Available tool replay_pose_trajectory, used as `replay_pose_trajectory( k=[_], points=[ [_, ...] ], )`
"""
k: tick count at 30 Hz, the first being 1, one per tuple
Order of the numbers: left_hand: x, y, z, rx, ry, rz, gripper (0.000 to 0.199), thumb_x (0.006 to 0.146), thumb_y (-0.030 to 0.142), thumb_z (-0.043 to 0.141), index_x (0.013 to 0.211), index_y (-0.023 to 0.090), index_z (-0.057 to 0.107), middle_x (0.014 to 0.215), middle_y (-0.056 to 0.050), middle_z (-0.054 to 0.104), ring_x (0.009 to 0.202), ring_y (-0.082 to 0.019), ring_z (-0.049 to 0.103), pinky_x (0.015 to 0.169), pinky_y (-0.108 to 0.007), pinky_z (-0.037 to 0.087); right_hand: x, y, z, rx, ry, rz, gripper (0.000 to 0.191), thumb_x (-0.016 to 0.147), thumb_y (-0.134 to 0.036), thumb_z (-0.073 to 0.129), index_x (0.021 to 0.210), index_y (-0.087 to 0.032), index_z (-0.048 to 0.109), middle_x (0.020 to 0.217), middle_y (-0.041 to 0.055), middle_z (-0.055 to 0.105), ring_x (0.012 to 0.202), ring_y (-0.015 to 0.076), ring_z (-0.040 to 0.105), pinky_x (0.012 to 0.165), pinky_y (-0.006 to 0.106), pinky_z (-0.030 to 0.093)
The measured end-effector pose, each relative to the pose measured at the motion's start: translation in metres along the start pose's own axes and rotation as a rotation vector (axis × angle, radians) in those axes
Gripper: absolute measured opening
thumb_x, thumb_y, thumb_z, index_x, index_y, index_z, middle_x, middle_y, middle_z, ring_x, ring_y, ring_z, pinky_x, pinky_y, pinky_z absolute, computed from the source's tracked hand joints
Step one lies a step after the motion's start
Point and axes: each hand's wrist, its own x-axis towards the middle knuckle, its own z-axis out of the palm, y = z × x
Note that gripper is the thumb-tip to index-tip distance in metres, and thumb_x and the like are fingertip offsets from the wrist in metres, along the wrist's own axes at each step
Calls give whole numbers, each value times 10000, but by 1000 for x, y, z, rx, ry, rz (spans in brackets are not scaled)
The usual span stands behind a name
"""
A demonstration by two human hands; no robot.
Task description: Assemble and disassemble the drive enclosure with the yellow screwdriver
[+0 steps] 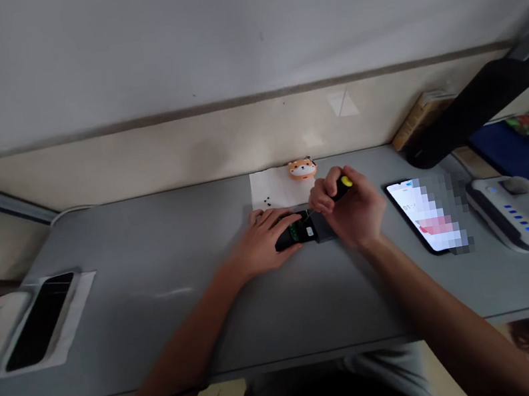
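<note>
My left hand [271, 237] is closed over the left end of a black rectangular electronic device [321, 228] lying on the desk. A bit of green circuit board [292, 228] shows between its fingers, so the device looks opened. In my right hand [354, 206] is a screwdriver [342, 187] with a black handle and a yellow end. Its thin shaft slants down left to the device; whether the tip sits in a screw I cannot tell. Behind the device lies white paper [270, 185] with several tiny dark pieces [268, 201], perhaps screws, and an orange animal-face case [303, 168].
A lit phone [424, 215] lies to the right, near a white-grey device with blue lights [525, 208]. A black cylinder [473, 112] leans by a brown box [421, 118]. At left, a dark phone [41, 320] rests on white paper. The wall borders the desk [150, 244].
</note>
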Motion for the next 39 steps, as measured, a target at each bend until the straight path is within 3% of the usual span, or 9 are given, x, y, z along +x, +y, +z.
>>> replay_pose_trajectory(
  k=[8, 12, 16, 22, 29, 39],
  points=[
    [0, 0, 3, -2, 34, 20, 312, 1018, 379, 577, 1275, 210, 633, 1308, -104, 680, 1255, -273, 608, 1105, -474, 409, 2, 3, -2, -79, 3, 4, 466, 924, -560, 591, 615, -229, 482, 545, -45, 362, 501, 106, 329, 537, 295, 329],
    [0, -2, 5, 4, 40, 24, 272, 1027, 383, 564, 1229, 224, 653, 1307, -96, 685, 1252, -268, 610, 1108, -475, 403, 3, 10, 3, -138, 24, -64, 488, 880, -722, 608, 765, -260, 500, 574, -66, 395, 510, 113, 336, 527, 287, 324],
    [0, -2, 5, 28, 63, 51, 248, 1029, 385, 566, 1164, 214, 683, 1286, -103, 697, 1231, -270, 623, 1088, -467, 417, 3, 18, 2, -184, 78, -137, 466, 847, -647, 719, 829, -282, 431, 632, -82, 458, 500, 101, 328, 510, 270, 295],
    [0, -1, 0, 49, 60, 55, 259, 1020, 396, 587, 1173, 216, 691, 1282, -106, 702, 1213, -278, 632, 1087, -489, 421, 7, 17, -9, -219, 149, -210, 418, 862, -637, 706, 822, -255, 542, 834, -16, 561, 667, 121, 540, 650, 302, 446],
    [0, -1, -2, 74, 10, 25, 278, 1023, 420, 583, 1203, 246, 703, 1341, -110, 665, 1252, -281, 610, 1086, -497, 426, 10, 9, -10, -178, 88, -82, 402, 884, -658, 645, 856, -264, 572, 683, -18, 493, 598, 154, 457, 611, 327, 432],
    [-2, -3, 2, 89, 11, 14, 288, 1029, 423, 577, 1230, 268, 714, 1347, -110, 657, 1244, -289, 612, 1111, -523, 409, 3, 9, -5, -105, 130, -96, 373, 912, -610, 645, 829, -283, 486, 598, -57, 393, 534, 138, 381, 565, 296, 415]
  ],
)
